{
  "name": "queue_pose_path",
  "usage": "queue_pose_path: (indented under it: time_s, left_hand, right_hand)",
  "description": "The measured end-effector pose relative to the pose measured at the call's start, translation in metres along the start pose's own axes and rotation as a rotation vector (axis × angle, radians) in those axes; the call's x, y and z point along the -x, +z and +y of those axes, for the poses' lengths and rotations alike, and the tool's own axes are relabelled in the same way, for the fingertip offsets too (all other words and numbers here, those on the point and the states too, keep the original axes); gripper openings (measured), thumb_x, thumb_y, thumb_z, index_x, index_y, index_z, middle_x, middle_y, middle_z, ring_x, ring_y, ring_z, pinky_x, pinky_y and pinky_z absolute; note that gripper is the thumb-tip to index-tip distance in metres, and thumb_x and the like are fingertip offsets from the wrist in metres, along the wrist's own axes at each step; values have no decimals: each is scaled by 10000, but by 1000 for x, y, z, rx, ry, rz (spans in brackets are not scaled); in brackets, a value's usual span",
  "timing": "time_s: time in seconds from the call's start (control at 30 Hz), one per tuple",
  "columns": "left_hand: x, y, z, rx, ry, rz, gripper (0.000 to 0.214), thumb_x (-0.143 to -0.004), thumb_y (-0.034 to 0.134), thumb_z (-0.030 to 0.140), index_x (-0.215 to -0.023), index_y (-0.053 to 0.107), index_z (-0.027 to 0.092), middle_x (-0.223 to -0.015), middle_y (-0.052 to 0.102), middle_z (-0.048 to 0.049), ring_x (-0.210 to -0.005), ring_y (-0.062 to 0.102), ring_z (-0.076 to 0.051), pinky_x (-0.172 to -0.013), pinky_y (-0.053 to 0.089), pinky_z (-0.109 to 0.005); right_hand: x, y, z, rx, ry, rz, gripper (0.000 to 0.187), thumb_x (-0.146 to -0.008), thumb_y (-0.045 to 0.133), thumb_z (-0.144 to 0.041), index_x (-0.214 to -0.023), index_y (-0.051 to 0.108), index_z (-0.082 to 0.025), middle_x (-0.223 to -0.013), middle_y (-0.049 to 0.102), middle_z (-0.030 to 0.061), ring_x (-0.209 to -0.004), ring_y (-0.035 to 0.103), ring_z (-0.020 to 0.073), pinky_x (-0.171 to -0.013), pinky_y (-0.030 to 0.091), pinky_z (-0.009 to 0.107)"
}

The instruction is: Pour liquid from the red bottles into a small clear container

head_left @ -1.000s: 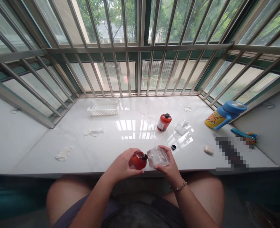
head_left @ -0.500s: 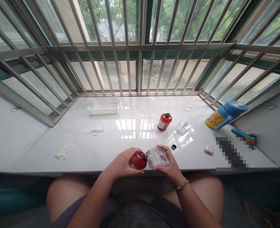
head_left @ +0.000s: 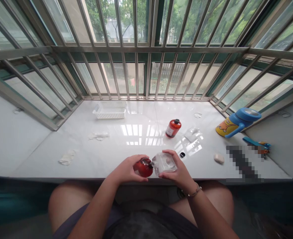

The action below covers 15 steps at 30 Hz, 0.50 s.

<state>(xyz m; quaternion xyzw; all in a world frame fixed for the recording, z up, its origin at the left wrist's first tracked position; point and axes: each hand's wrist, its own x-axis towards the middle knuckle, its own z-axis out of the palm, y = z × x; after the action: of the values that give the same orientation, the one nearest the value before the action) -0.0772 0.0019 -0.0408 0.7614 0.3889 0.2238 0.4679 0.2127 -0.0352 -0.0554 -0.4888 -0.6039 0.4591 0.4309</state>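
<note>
My left hand [head_left: 126, 170] is wrapped round a small amber-red bottle [head_left: 143, 167] at the near edge of the white sill [head_left: 111, 146]. In my right hand [head_left: 178, 171] is a clear square bottle [head_left: 164, 162], tipped on its side. Its neck meets the mouth of the amber bottle. A small black cap [head_left: 182, 154] lies on the sill just beyond my right hand. A second amber bottle [head_left: 173, 128] with a black cap stands upright further back.
A white slotted basket [head_left: 110, 111] sits at the back left. Crumpled white wipes [head_left: 66, 157] lie at left. Clear plastic wrap [head_left: 192, 132], a blue and yellow jug [head_left: 238, 121], a white lump [head_left: 219, 158] and blue tools [head_left: 256, 143] are at right. Metal window bars enclose the sill.
The clear bottle has tilted further over and its neck has closed onto the amber bottle's mouth. Both hands stay near the sill's front edge.
</note>
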Motion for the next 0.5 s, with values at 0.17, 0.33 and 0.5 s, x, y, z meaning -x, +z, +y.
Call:
queue_pose_path:
  time_s: [0.17,0.33,0.5]
  left_hand:
    - [1,-1,-2,53,-5,-8,847,-650,1009,447,-1409,682,263,-1413,725,-83,-1286,696,-335,-1156,527,-408]
    - [2,-2,-2,77,-5,-10,839,-657,1007,434,-1408,677,259,-1411,723,-80,-1289,693,-328,-1155,522,-399]
    - [2,-2,0,88,-7,-8,826,-659,1006,414,-1402,680,254,-1400,728,-78,-1277,699,-321,-1141,527,-384]
  right_hand:
    - [-3,-1,-5,49,-29,-11,875,-637,1028,-455,-1372,580,-295,-1298,678,63,-1192,685,310,-1047,570,433]
    - [-5,0,-5,74,-34,-29,889,-653,1015,-481,-1393,561,-291,-1313,668,77,-1195,685,322,-1024,587,445]
    - [-5,-1,-4,105,-63,-14,877,-656,1012,-480,-1392,575,-285,-1314,662,80,-1191,683,320,-1025,587,441]
